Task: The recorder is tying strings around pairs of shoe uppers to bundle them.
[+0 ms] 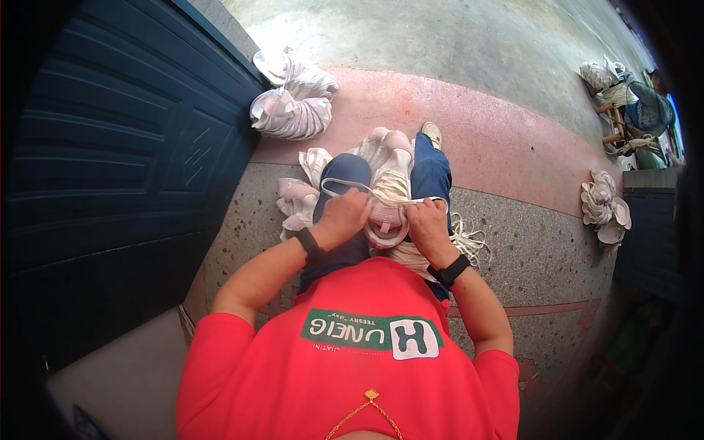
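Note:
A white and pink sneaker [394,163] rests between my knees, its toe pointing away from me and its pink heel nearest my body. A cream shoelace [343,182] runs out from the top of the shoe to both sides. My left hand [345,218] pinches the lace on the left, and a loop of it arches beyond the fingers. On the right, my right hand [429,229] grips the other part of the lace, close to the shoe opening. Both sets of fingers are closed, and their exact hold is partly hidden.
Bundled pale shoe parts [293,114] lie beside the dark blue door [132,154]; more pink and white pieces [296,196] are by my left leg. Loose laces [469,240] hang at my right. Another shoe bundle [605,205] and a loaded wooden-legged chair [631,117] stand far right.

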Available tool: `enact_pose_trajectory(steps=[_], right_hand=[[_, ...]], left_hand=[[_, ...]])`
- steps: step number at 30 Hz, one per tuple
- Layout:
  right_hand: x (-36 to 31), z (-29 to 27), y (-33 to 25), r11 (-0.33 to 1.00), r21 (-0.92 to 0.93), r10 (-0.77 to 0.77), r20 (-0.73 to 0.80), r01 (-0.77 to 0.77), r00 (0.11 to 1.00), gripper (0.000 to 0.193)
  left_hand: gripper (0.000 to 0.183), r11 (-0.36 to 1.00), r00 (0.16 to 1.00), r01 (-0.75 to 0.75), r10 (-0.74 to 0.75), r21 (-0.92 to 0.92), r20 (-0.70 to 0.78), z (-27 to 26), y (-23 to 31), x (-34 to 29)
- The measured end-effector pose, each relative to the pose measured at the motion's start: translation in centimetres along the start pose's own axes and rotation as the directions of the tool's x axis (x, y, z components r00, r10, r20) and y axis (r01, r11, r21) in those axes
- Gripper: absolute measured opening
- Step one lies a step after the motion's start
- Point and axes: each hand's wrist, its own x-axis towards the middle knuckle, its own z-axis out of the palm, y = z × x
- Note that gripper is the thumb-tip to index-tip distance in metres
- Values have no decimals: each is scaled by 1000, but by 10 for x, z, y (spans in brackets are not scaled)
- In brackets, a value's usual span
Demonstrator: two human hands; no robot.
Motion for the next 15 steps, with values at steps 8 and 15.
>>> enact_pose_trajectory(steps=[8, 15], right_hand=[[-12, -4, -9, 980, 127, 168, -98, -155, 981, 18], [-21, 3, 6, 897, 435, 177, -180, -83, 967, 18]], left_hand=[[10, 960, 973, -210, 224, 187, -60, -8, 9, 2], [8, 746, 907, -420, 365, 517, 210, -9, 29, 14]])
